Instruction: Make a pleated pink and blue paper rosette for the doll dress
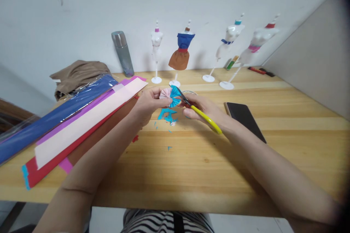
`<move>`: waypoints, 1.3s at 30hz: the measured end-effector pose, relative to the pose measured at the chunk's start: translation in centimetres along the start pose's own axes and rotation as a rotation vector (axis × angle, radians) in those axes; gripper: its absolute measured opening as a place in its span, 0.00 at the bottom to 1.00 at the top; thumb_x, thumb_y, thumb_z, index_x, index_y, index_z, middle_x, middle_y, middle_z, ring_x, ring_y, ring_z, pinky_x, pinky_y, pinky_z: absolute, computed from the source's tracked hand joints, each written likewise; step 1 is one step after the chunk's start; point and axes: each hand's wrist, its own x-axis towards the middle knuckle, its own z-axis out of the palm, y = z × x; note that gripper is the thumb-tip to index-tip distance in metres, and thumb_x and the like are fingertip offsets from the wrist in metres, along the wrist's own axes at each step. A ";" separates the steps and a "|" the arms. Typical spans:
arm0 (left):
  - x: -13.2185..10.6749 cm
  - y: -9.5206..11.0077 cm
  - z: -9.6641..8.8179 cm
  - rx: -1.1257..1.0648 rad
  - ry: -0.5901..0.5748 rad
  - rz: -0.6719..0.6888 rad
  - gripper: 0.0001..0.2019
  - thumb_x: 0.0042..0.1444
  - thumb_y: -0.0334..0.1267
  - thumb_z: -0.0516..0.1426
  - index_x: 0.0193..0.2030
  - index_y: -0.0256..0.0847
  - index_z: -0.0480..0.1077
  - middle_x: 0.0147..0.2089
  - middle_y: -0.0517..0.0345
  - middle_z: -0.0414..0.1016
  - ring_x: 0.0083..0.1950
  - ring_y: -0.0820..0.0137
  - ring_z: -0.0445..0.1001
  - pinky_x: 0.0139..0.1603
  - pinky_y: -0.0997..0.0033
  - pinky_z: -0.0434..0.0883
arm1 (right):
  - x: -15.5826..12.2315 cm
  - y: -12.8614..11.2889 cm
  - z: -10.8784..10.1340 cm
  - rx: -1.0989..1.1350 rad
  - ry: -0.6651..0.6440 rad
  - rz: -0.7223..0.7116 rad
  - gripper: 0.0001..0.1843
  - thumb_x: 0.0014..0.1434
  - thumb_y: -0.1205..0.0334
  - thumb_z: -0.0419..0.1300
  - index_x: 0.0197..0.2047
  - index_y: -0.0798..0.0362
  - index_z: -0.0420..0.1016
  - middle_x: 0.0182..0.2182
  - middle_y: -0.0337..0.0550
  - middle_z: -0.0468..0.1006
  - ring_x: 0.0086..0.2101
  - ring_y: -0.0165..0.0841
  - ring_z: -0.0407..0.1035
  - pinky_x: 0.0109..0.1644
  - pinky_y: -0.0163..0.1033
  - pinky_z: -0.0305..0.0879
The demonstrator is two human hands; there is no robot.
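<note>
My left hand [147,102] pinches a small pleated paper piece [170,95], half pink and half blue, above the wooden table [191,160]. My right hand [203,108] grips yellow-handled scissors [201,113], and their blades reach into the blue half of the pleated paper. Blue paper scraps [166,115] lie on the table just under my hands. A few tiny red and blue bits are scattered nearer to me.
Long sheets of blue, purple, pink and red paper [82,123] lie at the left. A black phone [244,118] rests at the right. Several small white mannequins [180,52] stand along the wall, with a steel bottle [122,52] and brown cloth [78,76].
</note>
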 end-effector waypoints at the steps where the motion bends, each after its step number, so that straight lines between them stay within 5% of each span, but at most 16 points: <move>1: 0.1 0.0 0.0 0.002 0.000 -0.002 0.20 0.38 0.39 0.73 0.40 0.35 0.82 0.36 0.52 0.84 0.36 0.68 0.81 0.41 0.67 0.76 | 0.0 0.0 0.0 -0.004 0.002 0.004 0.35 0.55 0.23 0.61 0.44 0.47 0.80 0.33 0.43 0.73 0.34 0.39 0.65 0.38 0.46 0.63; 15: -0.3 0.7 -0.1 -0.188 -0.137 -0.243 0.11 0.49 0.37 0.71 0.36 0.35 0.77 0.35 0.52 0.79 0.38 0.68 0.77 0.44 0.66 0.76 | 0.0 -0.3 -0.2 0.022 -0.046 0.026 0.33 0.55 0.26 0.64 0.40 0.51 0.77 0.32 0.42 0.71 0.33 0.36 0.63 0.38 0.43 0.61; 20: 0.0 0.8 0.0 -0.415 -0.032 -0.210 0.05 0.54 0.31 0.67 0.35 0.37 0.76 0.34 0.56 0.79 0.37 0.70 0.78 0.48 0.66 0.76 | -0.1 0.4 0.1 0.069 -0.040 0.055 0.34 0.53 0.26 0.65 0.45 0.48 0.80 0.36 0.45 0.76 0.40 0.43 0.72 0.43 0.47 0.70; 30: -0.6 1.0 1.1 -0.486 0.125 -0.089 0.05 0.54 0.27 0.65 0.37 0.37 0.75 0.39 0.57 0.81 0.46 0.69 0.80 0.62 0.61 0.72 | -0.6 2.7 3.4 0.198 0.138 0.040 0.36 0.60 0.31 0.63 0.59 0.50 0.76 0.43 0.49 0.80 0.41 0.44 0.78 0.43 0.49 0.77; 39: -1.3 -0.4 1.6 -0.470 0.078 -0.099 0.09 0.51 0.32 0.70 0.37 0.40 0.75 0.37 0.60 0.80 0.40 0.73 0.77 0.50 0.69 0.73 | -1.0 1.0 4.6 0.193 0.168 0.059 0.35 0.60 0.32 0.62 0.58 0.52 0.76 0.42 0.50 0.78 0.41 0.43 0.76 0.40 0.48 0.76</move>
